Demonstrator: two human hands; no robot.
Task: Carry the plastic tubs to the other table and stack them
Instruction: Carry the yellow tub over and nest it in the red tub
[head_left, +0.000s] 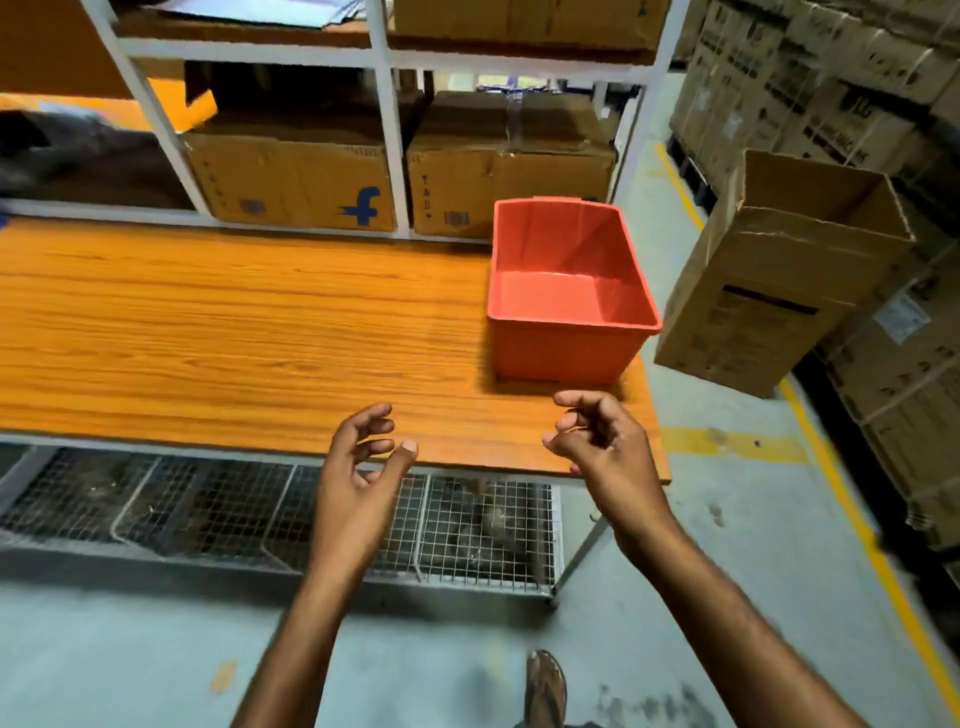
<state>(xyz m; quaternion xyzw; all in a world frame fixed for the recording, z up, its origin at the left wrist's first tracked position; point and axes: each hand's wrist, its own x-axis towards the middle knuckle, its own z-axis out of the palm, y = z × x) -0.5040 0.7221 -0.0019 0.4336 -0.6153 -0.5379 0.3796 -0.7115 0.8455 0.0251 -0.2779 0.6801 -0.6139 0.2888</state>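
Red tub (569, 291) at table (234, 322) corner, both hands empty

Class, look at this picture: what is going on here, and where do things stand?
A person stands at a wooden table with both hands empty. The left hand and right hand hover, loosely curled, over the table's near edge, just short of a red plastic tub. The tub sits upright and empty at the table's right end.

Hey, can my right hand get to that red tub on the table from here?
Probably yes. The right hand hangs empty just in front of the red plastic tub, and only bare wooden tabletop lies between them.
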